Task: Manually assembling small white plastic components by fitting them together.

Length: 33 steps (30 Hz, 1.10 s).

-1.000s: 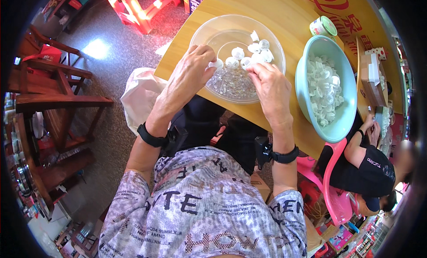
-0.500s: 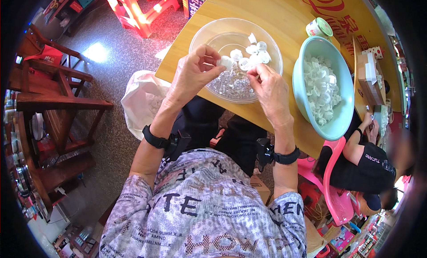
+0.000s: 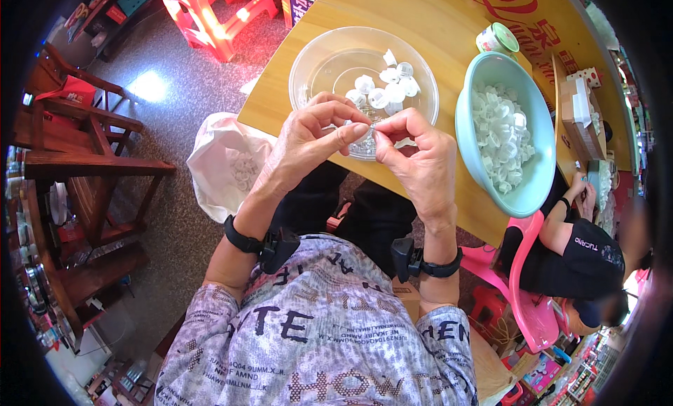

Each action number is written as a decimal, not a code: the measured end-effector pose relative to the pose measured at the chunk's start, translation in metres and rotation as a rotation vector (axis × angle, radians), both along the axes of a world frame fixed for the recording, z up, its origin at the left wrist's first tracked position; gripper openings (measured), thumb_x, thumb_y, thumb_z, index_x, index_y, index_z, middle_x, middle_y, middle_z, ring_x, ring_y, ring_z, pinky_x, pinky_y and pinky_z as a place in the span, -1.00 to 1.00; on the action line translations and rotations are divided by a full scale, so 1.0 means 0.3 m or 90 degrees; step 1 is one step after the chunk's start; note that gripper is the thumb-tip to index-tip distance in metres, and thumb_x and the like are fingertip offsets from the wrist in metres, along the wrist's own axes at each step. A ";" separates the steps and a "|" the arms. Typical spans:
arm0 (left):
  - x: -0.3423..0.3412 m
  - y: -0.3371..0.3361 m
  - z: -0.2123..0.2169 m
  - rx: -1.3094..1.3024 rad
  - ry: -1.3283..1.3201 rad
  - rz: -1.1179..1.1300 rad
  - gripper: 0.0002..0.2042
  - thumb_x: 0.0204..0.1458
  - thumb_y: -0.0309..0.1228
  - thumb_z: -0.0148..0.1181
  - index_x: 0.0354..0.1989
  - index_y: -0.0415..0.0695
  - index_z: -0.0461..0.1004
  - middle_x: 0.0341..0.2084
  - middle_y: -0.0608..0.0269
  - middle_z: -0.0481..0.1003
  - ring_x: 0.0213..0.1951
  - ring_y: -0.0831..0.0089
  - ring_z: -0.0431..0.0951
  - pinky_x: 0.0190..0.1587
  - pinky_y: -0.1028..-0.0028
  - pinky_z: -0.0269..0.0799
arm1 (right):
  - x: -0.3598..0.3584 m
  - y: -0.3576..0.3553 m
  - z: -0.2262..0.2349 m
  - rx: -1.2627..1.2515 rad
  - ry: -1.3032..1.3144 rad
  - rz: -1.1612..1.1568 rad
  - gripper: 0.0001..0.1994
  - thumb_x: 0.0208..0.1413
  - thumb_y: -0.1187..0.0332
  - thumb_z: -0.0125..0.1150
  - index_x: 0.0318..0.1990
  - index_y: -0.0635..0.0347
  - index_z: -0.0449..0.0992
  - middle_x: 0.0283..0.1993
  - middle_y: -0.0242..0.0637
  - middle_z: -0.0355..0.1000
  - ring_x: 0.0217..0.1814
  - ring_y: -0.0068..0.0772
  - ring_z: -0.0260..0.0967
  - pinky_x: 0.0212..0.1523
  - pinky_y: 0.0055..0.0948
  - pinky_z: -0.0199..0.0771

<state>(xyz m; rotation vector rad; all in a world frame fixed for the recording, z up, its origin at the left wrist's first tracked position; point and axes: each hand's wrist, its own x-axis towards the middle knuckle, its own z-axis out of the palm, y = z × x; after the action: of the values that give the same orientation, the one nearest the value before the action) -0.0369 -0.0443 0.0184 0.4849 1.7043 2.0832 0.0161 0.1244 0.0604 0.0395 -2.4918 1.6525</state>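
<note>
Head camera shows my left hand (image 3: 313,131) and right hand (image 3: 422,157) no longer apart: their fingertips now meet over the near part of the clear round tray (image 3: 317,70), pinching what looks like a tiny clear piece (image 3: 372,126), too small to make out well. Both hands thus seem to share one piece. White plastic caps (image 3: 377,98) lie in the tray beyond my fingers; more white plastic pieces (image 3: 501,136) lie heaped in the teal basin (image 3: 468,150) to my right.

Here are the wearer's two hands (image 3: 420,162), one clear bowl (image 3: 317,64) and one turquoise basin (image 3: 544,122).
</note>
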 end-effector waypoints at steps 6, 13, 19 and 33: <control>0.010 0.003 0.003 0.131 -0.118 0.011 -0.82 0.04 -0.34 0.26 -0.30 -0.21 0.54 -0.31 0.33 0.45 -0.39 0.64 0.42 -0.36 0.64 0.36 | 0.003 -0.022 -0.057 -0.127 0.051 -0.032 -0.91 0.03 0.52 0.26 -0.30 0.27 0.51 -0.34 -0.35 0.49 -0.37 -0.62 0.44 -0.39 -0.60 0.49; 0.016 0.007 -0.001 0.198 -0.211 -0.031 -0.79 0.03 -0.38 0.28 -0.19 -0.17 0.49 -0.32 0.39 0.47 -0.33 0.66 0.44 -0.32 0.66 0.35 | 0.000 -0.036 -0.089 -0.189 0.151 -0.049 -0.91 0.07 0.48 0.25 -0.26 0.25 0.52 -0.26 -0.34 0.49 -0.26 -0.60 0.44 -0.35 -0.61 0.47; 0.009 0.013 -0.021 0.120 -0.093 -0.028 -0.61 -0.05 -0.61 0.28 -0.01 -0.21 0.38 -0.08 0.26 0.44 -0.10 0.56 0.46 0.01 0.57 0.39 | 0.009 -0.030 -0.079 -0.136 0.131 -0.103 -0.91 0.08 0.48 0.23 -0.25 0.24 0.52 -0.25 -0.35 0.50 -0.26 -0.59 0.44 -0.35 -0.61 0.48; 0.002 -0.005 -0.055 0.204 -0.087 0.006 -0.59 -0.04 -0.61 0.26 0.01 -0.18 0.30 0.00 0.05 0.42 0.06 0.43 0.41 0.12 0.46 0.36 | -0.002 -0.049 -0.101 -0.206 0.090 -0.060 -0.88 0.09 0.48 0.23 -0.22 0.26 0.51 -0.25 -0.34 0.51 -0.29 -0.63 0.44 -0.30 -0.61 0.50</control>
<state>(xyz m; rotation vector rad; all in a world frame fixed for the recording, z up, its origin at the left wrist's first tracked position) -0.0363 -0.0458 0.0021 0.4153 1.3059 2.3498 0.0155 0.1097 0.0302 0.0013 -2.0672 1.9167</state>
